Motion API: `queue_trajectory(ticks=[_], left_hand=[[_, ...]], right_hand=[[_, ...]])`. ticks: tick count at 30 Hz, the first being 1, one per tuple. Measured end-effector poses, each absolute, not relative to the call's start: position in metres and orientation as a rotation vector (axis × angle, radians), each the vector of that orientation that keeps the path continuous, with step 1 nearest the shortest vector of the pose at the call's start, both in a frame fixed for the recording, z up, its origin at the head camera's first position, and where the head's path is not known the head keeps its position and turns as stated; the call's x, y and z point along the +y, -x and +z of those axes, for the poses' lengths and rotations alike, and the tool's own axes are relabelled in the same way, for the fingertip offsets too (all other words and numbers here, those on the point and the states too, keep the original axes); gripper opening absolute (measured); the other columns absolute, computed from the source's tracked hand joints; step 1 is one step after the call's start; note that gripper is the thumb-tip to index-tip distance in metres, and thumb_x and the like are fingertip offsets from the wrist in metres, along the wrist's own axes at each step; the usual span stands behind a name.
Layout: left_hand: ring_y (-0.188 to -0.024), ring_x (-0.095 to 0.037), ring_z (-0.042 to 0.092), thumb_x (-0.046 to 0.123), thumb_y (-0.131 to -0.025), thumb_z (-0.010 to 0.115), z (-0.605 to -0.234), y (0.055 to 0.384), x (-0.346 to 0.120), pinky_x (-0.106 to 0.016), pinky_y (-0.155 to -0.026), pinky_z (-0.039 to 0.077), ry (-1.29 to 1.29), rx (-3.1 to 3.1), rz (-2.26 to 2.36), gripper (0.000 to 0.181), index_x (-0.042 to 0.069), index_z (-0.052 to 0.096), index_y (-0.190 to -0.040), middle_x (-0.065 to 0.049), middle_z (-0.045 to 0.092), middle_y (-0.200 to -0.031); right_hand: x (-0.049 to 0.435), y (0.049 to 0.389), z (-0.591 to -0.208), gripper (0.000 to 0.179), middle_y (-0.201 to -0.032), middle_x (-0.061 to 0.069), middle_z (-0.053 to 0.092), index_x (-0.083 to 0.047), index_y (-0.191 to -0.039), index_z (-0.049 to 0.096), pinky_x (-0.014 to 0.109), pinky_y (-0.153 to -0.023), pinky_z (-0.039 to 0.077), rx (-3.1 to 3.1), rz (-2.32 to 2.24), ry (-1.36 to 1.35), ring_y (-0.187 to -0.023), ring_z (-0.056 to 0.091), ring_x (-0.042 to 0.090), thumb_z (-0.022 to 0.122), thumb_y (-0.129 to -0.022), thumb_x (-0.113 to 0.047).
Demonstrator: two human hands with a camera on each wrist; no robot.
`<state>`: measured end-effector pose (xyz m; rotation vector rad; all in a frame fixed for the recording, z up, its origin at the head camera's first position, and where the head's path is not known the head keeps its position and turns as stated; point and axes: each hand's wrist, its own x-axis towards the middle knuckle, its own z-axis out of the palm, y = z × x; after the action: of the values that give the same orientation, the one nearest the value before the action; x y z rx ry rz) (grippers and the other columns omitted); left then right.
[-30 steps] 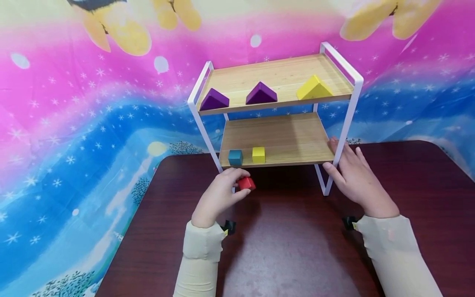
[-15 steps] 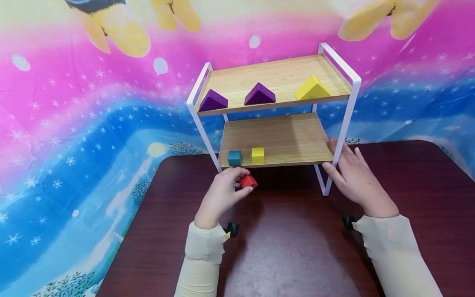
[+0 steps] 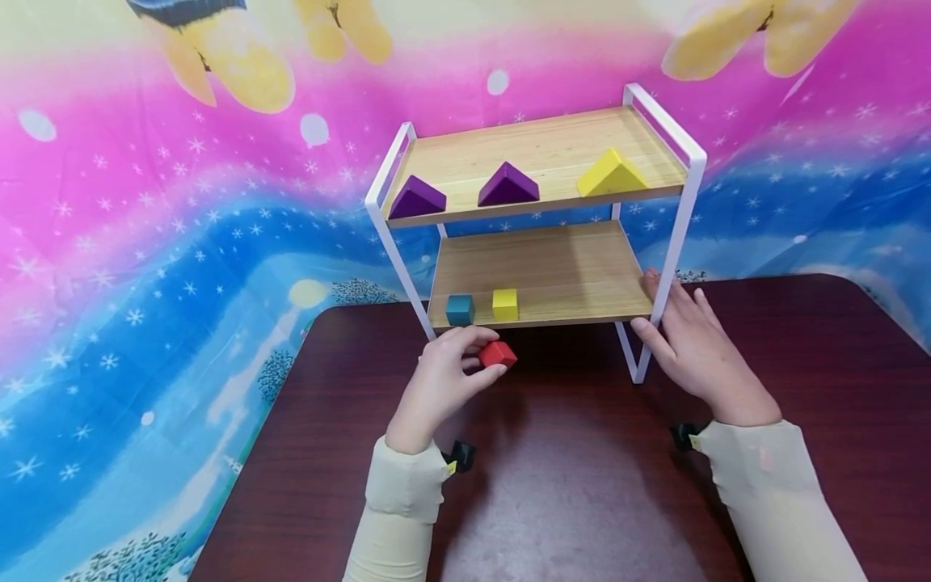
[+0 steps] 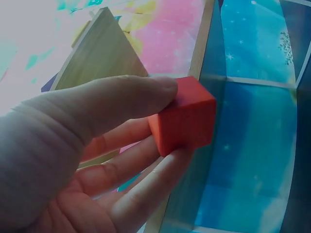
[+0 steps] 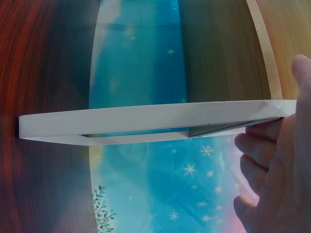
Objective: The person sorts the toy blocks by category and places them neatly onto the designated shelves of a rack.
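My left hand [image 3: 444, 376] pinches a red cube [image 3: 499, 353] between thumb and fingers, just below and in front of the rack's lower shelf. In the left wrist view, the thumb lies on one face of the red cube [image 4: 187, 121] and fingers support it from the opposite side. On the lower shelf [image 3: 575, 275] sit a teal cube [image 3: 460, 309] and a yellow cube [image 3: 505, 305], side by side near its front left. My right hand [image 3: 698, 347] rests against the right white leg [image 3: 676, 242], fingers extended along its outer side and thumb at its front.
Two purple triangular blocks [image 3: 508, 184] and a yellow triangular block [image 3: 612, 173] line the front of the upper shelf [image 3: 524, 141]. The white-framed rack stands on a dark red-brown table [image 3: 567, 485]. A patterned cloth [image 3: 182, 242] hangs behind.
My left hand has shifted slightly to the right, carrying the red cube with it. The right hand keeps its place at the rack's leg.
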<state>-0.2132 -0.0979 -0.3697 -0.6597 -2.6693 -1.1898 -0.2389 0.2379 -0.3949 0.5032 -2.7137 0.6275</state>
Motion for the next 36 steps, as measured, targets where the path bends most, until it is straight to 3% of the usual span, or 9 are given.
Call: queue_trajectory(ticks=[10, 17, 36], left_hand=[[-0.097, -0.013, 0.061, 0.020, -0.079, 0.078, -0.368, 0.210, -0.088, -0.029, -0.080, 0.053, 0.618, -2.641, -1.225, 0.041, 0.010, 0.063, -0.116, -0.003, 0.061, -0.109], [-0.094, -0.010, 0.062, 0.022, -0.078, 0.078, -0.373, 0.211, -0.082, -0.020, -0.078, 0.052, 0.619, -2.601, -1.285, 0.040, 0.012, 0.063, -0.114, 0.000, 0.061, -0.108], [-0.092, -0.009, 0.063, 0.027, -0.076, 0.079, -0.364, 0.207, -0.071, -0.020, -0.076, 0.052, 0.591, -2.541, -1.426, 0.043, 0.014, 0.066, -0.114, 0.001, 0.063, -0.108]], right_hand=[[0.237, 0.239, -0.395, 0.064, -0.155, 0.016, 0.015, -0.011, -0.151, 0.012, 0.049, -0.112, -0.005, -2.707, 0.629, -0.509, -0.143, 0.002, 0.026, 0.037, -0.100, -0.041], [0.236, 0.239, -0.393, 0.064, -0.155, 0.016, 0.015, -0.011, -0.151, 0.012, 0.048, -0.112, -0.006, -2.714, 0.627, -0.501, -0.143, 0.001, 0.026, 0.037, -0.100, -0.042], [0.238, 0.238, -0.394, 0.065, -0.155, 0.015, 0.013, -0.011, -0.151, 0.011, 0.048, -0.112, -0.008, -2.726, 0.636, -0.498, -0.143, 0.001, 0.027, 0.037, -0.100, -0.042]])
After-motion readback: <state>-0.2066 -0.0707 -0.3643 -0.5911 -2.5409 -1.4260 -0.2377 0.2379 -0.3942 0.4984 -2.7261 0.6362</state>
